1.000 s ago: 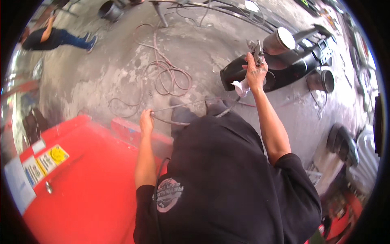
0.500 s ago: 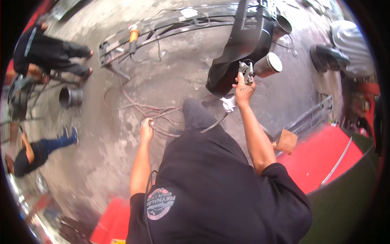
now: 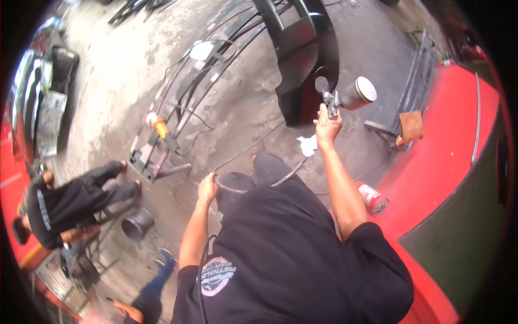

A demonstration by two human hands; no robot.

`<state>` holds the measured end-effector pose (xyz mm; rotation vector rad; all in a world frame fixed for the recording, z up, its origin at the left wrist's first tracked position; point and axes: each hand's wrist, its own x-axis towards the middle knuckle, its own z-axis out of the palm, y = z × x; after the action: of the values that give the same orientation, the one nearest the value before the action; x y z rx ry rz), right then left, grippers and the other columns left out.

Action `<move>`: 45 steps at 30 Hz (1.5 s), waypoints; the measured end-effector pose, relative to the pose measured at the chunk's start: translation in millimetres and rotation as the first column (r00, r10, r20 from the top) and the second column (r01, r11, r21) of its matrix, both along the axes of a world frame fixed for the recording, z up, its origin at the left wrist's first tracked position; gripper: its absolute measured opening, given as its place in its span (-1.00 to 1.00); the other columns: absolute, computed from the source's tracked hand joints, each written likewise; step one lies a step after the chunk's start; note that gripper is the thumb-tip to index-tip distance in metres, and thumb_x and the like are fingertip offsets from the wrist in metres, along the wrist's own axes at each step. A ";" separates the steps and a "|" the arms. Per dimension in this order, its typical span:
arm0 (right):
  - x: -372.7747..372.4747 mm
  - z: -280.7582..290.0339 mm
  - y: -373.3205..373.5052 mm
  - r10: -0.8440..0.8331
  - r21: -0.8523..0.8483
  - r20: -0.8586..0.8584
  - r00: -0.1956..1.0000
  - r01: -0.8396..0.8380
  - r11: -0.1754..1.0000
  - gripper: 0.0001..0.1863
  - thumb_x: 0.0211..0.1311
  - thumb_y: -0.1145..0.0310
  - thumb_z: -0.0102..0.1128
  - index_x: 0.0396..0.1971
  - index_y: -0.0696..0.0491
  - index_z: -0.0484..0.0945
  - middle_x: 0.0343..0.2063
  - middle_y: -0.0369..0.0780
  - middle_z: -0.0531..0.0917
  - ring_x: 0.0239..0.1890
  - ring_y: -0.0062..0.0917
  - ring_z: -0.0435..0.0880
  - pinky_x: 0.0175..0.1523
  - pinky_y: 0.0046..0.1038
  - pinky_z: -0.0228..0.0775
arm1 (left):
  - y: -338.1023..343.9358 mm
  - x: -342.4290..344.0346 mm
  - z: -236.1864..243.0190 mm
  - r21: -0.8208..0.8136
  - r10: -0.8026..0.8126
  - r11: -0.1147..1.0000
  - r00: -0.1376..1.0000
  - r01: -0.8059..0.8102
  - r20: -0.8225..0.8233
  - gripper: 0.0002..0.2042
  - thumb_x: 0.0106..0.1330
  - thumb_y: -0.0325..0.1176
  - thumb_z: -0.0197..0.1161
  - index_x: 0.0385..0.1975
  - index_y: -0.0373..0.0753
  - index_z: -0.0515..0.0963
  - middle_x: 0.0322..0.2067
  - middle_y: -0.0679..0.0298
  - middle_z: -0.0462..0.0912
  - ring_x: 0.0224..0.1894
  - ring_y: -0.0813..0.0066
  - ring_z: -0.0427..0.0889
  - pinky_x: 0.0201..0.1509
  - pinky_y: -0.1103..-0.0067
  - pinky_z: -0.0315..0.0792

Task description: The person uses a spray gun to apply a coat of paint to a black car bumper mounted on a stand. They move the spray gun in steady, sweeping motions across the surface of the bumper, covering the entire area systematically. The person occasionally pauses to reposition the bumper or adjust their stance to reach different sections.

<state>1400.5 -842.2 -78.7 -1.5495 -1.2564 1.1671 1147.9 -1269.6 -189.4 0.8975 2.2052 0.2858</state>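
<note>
Count from my head view: 1 silver metal spray gun [image 3: 331,100] carrying 1 grey cylindrical cup [image 3: 357,96] with a pale round lid; 1 thin grey flexible hose [image 3: 290,176]; 1 crumpled white wad [image 3: 308,146]; 1 large glossy black bumper-like part [image 3: 299,56]. Around these: 1 long dark metal rack [image 3: 171,171], 1 yellow-and-dark power tool [image 3: 161,128], 1 dark round bucket [image 3: 139,224], 1 brown cardboard piece [image 3: 411,125], 1 red-and-white can [image 3: 372,196], 2 other people at the left.

Right hand [image 3: 327,131]: fingers wrapped on the spray gun's handle. I read the gun body just beyond the knuckles, cup out to the right. The white wad sits below the wrist, at the hose's upper end.

Left hand [image 3: 208,187]: closed round the hose, which loops across the lap toward the right hand.

The black part's near end lies just beyond the gun; I cannot tell whether they touch. The power tool rests at the rack's near left end. Cardboard and can are at the left edge of a smooth red panel [image 3: 458,102]; the bucket stands on the floor.
</note>
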 end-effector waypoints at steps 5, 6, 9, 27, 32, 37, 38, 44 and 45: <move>-3.9 -4.3 -17.2 -0.286 -0.043 0.093 0.954 0.291 0.956 -0.62 0.43 0.23 0.40 0.02 0.21 0.61 -0.25 -0.15 0.73 -0.25 -0.49 0.77 -0.45 -0.46 0.72 | 31.9 -68.3 -11.5 -0.083 -0.246 0.966 0.969 0.246 0.010 -0.59 0.36 -0.44 0.17 0.21 -0.15 0.56 0.04 -0.08 0.71 0.12 -0.10 0.68 0.23 0.14 0.53; -11.4 -3.6 -18.7 -0.334 -0.024 0.084 0.939 0.337 0.941 -0.62 0.44 0.23 0.40 0.02 0.21 0.61 -0.25 -0.15 0.73 -0.25 -0.48 0.77 -0.45 -0.45 0.73 | 39.0 -83.4 -13.6 -0.098 -0.279 0.955 0.960 0.281 0.039 -0.60 0.36 -0.42 0.18 0.22 -0.15 0.56 0.02 -0.08 0.72 0.11 -0.10 0.68 0.22 0.14 0.54; -49.7 2.0 -12.5 -0.496 -0.055 0.043 0.867 0.498 0.865 -0.63 0.44 0.22 0.39 0.01 0.20 0.60 -0.25 -0.14 0.74 -0.25 -0.45 0.78 -0.44 -0.43 0.75 | 50.3 -128.7 -25.9 -0.128 -0.424 0.895 0.904 0.428 0.057 -0.62 0.37 -0.35 0.19 0.19 -0.14 0.58 -0.06 -0.07 0.76 0.05 -0.12 0.71 0.17 0.12 0.56; -307.7 3.6 107.3 -0.356 0.364 0.089 0.930 0.302 0.881 -0.67 0.38 0.18 0.40 -0.08 0.14 0.67 -0.41 -0.12 0.74 -0.36 -0.31 0.74 -0.30 -0.33 0.58 | 104.0 -284.6 -37.3 0.086 -0.629 0.744 0.650 0.663 0.427 -0.61 0.49 -0.15 0.24 0.16 -0.25 0.59 -0.04 -0.11 0.74 0.08 -0.19 0.68 0.15 0.09 0.53; -217.0 -46.6 51.0 -0.616 0.317 0.192 0.764 0.546 0.775 -0.65 0.41 0.24 0.43 0.03 0.13 0.62 -0.43 -0.21 0.70 -0.48 -0.54 0.70 -0.55 -0.47 0.59 | 98.8 -304.3 -49.9 0.144 -0.640 0.739 0.620 0.658 0.454 -0.61 0.48 -0.17 0.27 0.16 -0.27 0.61 -0.02 -0.10 0.75 0.09 -0.18 0.67 0.18 0.11 0.53; -242.2 -25.3 60.5 -0.669 0.275 0.270 0.693 0.610 0.743 -0.66 0.41 0.21 0.31 -0.05 0.19 0.65 -0.34 0.04 0.77 -0.29 -0.05 0.77 -0.11 -0.08 0.55 | 99.7 -316.4 -43.4 0.181 -0.582 0.799 0.662 0.573 0.472 -0.61 0.48 -0.18 0.28 0.17 -0.28 0.62 -0.03 -0.11 0.75 0.09 -0.18 0.68 0.18 0.13 0.53; -247.6 -27.1 76.5 -0.650 0.306 0.270 0.711 0.577 0.757 -0.65 0.41 0.20 0.31 -0.05 0.18 0.65 -0.34 0.05 0.77 -0.27 -0.03 0.78 -0.10 -0.08 0.55 | 106.6 -315.7 -39.3 0.174 -0.568 0.808 0.668 0.562 0.480 -0.62 0.48 -0.18 0.27 0.17 -0.28 0.62 -0.03 -0.11 0.75 0.09 -0.18 0.68 0.18 0.13 0.53; -370.9 5.2 215.3 -0.492 0.448 0.342 0.800 0.321 0.834 -0.62 0.29 0.13 0.40 -0.15 0.16 0.68 -0.31 0.12 0.75 -0.17 0.11 0.76 -0.03 -0.05 0.57 | 149.2 -296.2 4.0 0.187 -0.400 0.916 0.772 0.355 0.494 -0.65 0.50 -0.20 0.26 0.15 -0.26 0.63 -0.06 -0.13 0.74 0.08 -0.20 0.67 0.14 0.14 0.53; -392.7 10.4 236.8 -0.448 0.454 0.329 0.831 0.277 0.847 -0.65 0.30 0.13 0.38 -0.16 0.12 0.65 -0.32 0.10 0.76 -0.17 0.11 0.75 -0.03 -0.02 0.56 | 165.9 -293.8 19.6 0.177 -0.378 0.926 0.790 0.335 0.483 -0.66 0.50 -0.21 0.25 0.14 -0.27 0.62 -0.07 -0.14 0.74 0.07 -0.21 0.67 0.13 0.14 0.53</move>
<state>1007.8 -605.4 -68.3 -1.6853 -1.2817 0.3016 854.1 -1103.7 -169.8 1.1163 1.5076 0.3828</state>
